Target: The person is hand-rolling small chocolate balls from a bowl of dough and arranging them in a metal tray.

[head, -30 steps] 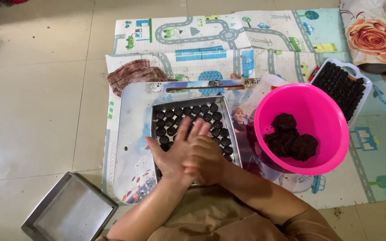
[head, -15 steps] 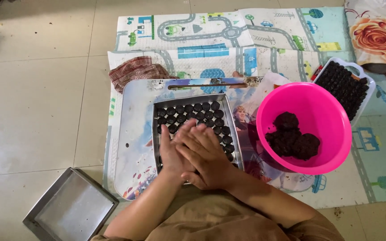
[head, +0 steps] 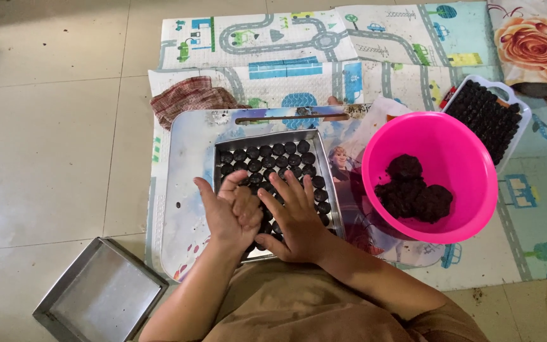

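Observation:
My left hand (head: 226,212) and my right hand (head: 295,221) are pressed together over the near end of a square metal tray (head: 267,136). The left stands on edge with its palm against the right hand, whose fingers are spread and point away from me. Anything between the palms is hidden. Rows of small dark round pieces (head: 280,158) fill the tray's far part. The tray rests on a picture-printed board (head: 188,171). To the right, a pink bowl (head: 476,161) holds a few dark lumps (head: 413,193).
A white tray (head: 521,107) packed with dark pieces lies at the back right. An empty metal tray (head: 99,294) sits on the tiled floor at the front left. A checked cloth (head: 188,98) lies behind the board on a road-print mat (head: 286,44). A rose-print bundle (head: 533,44) is far right.
Both hands have slid against each other over the tray; the left hand has turned more upright and drawn a little toward me. The bowl and trays have stayed put.

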